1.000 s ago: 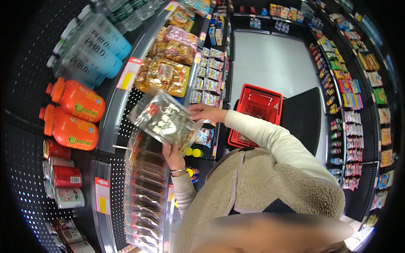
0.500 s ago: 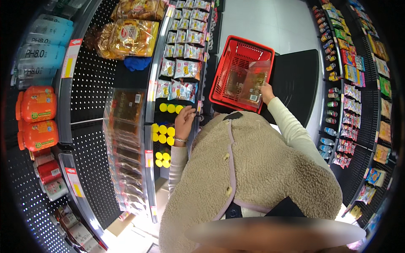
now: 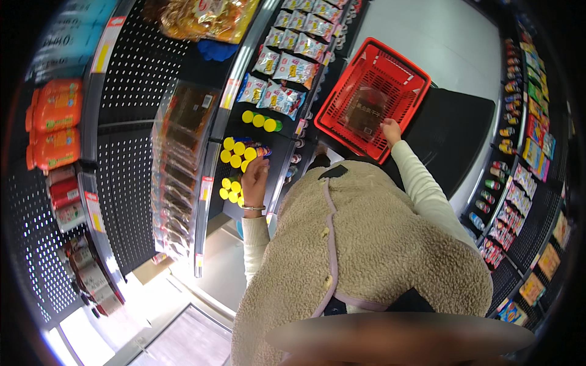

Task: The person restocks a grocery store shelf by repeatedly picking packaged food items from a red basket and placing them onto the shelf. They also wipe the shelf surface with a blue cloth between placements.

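A red shopping basket [image 3: 421, 77] stands ahead of me, slightly right. In it lies a clear flat package of brown food [image 3: 366, 113]; any others beneath are hard to make out. My right hand [image 3: 392, 132] reaches over the basket's near right side, fingers closed at the package's right edge. At the left shelf, my left hand [image 3: 254, 183] is raised with loosely bent fingers, holding nothing. Its fingertips are close to yellow-capped containers [image 3: 235, 161]; whether they touch is unclear. More flat brown packages [image 3: 174, 183] stand in a row on the shelf left of it.
A black low platform [image 3: 455, 140] is right of the basket. Small snack bags [image 3: 295, 70] line the left shelf, with a larger bread bag [image 3: 207, 18], orange jars [image 3: 56, 149] and blue bottles [image 3: 70, 46] farther left. Shelves of snack packets [image 3: 510, 213] stand on the right.
The package in my right hand has gone from tilted to lying flat in the basket. My left hand has moved down along the shelf beside the yellow caps. The view has turned.
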Demonstrator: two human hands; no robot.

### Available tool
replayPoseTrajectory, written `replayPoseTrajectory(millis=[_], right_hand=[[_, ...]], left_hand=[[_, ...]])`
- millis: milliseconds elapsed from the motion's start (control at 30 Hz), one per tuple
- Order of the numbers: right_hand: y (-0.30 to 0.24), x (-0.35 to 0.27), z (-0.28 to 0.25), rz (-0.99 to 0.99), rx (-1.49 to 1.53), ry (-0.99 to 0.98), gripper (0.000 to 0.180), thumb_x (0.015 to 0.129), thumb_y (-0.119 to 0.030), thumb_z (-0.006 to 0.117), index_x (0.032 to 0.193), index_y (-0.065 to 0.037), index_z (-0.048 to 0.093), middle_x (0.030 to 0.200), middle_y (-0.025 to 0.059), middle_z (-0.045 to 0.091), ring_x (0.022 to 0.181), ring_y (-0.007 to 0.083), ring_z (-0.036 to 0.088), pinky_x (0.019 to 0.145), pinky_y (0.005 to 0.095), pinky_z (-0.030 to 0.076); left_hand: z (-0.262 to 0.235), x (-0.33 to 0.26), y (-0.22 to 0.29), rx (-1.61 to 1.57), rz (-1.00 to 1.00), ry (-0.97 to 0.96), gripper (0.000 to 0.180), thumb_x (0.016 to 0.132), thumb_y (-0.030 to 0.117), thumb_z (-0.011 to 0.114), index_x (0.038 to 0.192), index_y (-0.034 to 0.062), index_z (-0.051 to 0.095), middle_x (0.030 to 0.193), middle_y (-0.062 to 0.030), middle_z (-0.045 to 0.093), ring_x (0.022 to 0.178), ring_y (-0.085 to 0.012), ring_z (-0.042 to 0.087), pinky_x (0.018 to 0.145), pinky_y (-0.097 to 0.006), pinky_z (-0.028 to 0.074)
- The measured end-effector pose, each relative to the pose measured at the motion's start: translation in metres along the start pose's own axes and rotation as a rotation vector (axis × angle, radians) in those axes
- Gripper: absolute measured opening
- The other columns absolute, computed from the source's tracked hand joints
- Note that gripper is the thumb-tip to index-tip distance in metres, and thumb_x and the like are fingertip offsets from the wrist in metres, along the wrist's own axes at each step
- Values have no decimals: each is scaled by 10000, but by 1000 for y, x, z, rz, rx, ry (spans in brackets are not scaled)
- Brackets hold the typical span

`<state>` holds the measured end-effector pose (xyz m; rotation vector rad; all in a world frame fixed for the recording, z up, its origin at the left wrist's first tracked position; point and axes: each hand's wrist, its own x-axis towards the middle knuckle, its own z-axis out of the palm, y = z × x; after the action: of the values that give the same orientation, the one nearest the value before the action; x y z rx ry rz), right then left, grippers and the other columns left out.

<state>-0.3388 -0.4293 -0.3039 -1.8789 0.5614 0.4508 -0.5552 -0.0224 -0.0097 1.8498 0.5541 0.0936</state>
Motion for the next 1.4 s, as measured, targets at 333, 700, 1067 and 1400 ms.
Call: replayPoseTrajectory(millis=[333, 700, 1067, 1400], right_hand=[[-99, -45, 34, 116, 202, -462, 397, 971, -139, 575, 1345, -14, 529, 1202, 65, 651, 952, 147, 655, 761, 263, 515], [-297, -72, 42, -312, 625, -463, 226, 950, -74, 583, 1174, -42, 576, 1036, 39, 636, 878, 130, 606, 710, 263, 506], [-550, -200, -33, -1658, 322, 315, 166, 942, 34, 550, 1081, 23, 640, 1036, 114, 683, 984, 196, 664, 887, 328, 550], [-457, -179, 342, -1380, -615, -567, 725, 924, -435, 646, 1432, 33, 424, 1444, 255, 474, 1333, 414, 455, 1124, 420, 367]], left_hand=[[-98, 21, 18, -424, 127, 492, 306, 987, 135, 573, 1253, -15, 593, 1181, -149, 683, 1076, -253, 677, 918, -320, 545], [-171, 137, -31, -1186, 163, 354, 238, 984, 128, 533, 1184, 19, 604, 1157, -125, 662, 1070, -276, 620, 906, -379, 498], [-174, 151, 8, -1149, -104, 485, 464, 962, 235, 596, 1374, 53, 486, 1440, -183, 472, 1346, -335, 420, 1139, -488, 309], [-177, 140, -10, -1378, 33, 380, 338, 974, 163, 558, 1295, 60, 541, 1360, -165, 559, 1249, -326, 525, 1058, -474, 404]])
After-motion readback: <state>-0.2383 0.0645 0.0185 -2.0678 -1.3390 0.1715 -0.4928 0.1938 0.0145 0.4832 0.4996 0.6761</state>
